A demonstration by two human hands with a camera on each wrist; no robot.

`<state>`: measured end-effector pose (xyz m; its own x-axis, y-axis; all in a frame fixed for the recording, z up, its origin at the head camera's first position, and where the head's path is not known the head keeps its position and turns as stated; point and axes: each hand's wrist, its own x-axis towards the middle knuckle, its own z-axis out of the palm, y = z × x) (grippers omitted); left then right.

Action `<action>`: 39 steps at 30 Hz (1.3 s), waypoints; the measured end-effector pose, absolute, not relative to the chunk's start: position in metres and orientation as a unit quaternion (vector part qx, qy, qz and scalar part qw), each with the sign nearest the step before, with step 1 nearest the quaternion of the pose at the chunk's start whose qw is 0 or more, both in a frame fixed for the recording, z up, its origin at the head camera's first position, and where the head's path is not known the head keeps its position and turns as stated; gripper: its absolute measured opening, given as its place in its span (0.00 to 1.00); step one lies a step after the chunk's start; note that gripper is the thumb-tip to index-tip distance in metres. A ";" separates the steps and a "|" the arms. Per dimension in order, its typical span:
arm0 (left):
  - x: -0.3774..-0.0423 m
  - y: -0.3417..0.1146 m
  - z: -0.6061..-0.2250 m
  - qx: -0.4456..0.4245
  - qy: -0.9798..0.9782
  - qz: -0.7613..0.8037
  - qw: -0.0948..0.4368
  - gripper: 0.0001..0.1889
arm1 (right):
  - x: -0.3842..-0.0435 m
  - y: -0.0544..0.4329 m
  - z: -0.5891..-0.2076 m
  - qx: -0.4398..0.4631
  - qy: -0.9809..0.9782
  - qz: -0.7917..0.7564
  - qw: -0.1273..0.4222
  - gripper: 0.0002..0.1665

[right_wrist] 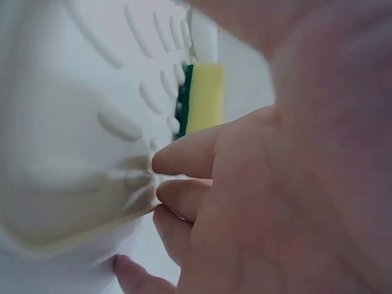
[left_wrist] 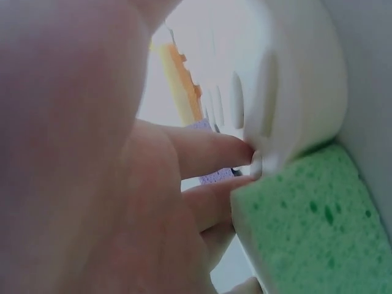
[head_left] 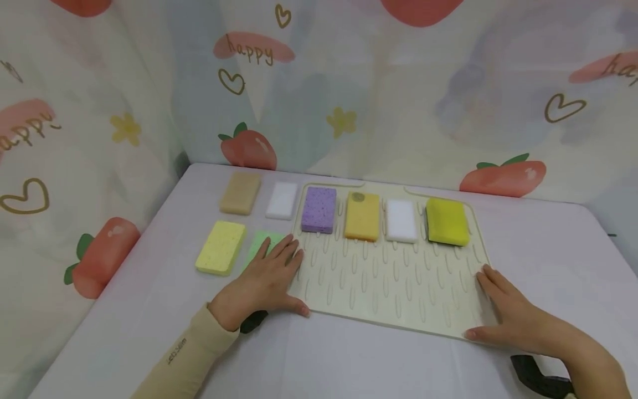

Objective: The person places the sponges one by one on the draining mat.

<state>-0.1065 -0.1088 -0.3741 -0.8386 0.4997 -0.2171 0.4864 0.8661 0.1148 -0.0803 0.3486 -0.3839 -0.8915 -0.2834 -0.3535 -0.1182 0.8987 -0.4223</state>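
A cream mat with raised oval ridges lies on the table. My left hand rests at its left edge, fingers spread, partly covering a green sponge. At the right edge, my right hand touches the mat with extended fingers and thumb. Along the mat's far side stand, left to right, a purple sponge, an orange-yellow sponge with a dark spot, a white sponge and a yellow sponge with a dark green scouring layer, which also shows in the right wrist view.
Left of the mat lie a tan sponge, another white sponge and a pale yellow sponge. A white cloth covers the table. Behind it hangs a patterned curtain with strawberries and hearts, continuing along the left side.
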 end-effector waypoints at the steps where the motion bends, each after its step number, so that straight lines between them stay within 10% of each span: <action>1: -0.107 -0.109 -0.373 0.256 0.957 0.033 0.129 0.61 | -0.079 0.350 -0.384 -0.104 0.951 -0.202 0.208 0.72; 12: -0.116 -0.125 -0.363 0.243 0.963 0.082 0.082 0.36 | -0.075 0.365 -0.390 -0.110 0.934 -0.247 0.235 0.76; 39: -0.114 -0.130 -0.357 0.122 0.985 0.068 0.098 0.36 | -0.075 0.373 -0.398 -0.153 0.955 -0.199 0.159 0.80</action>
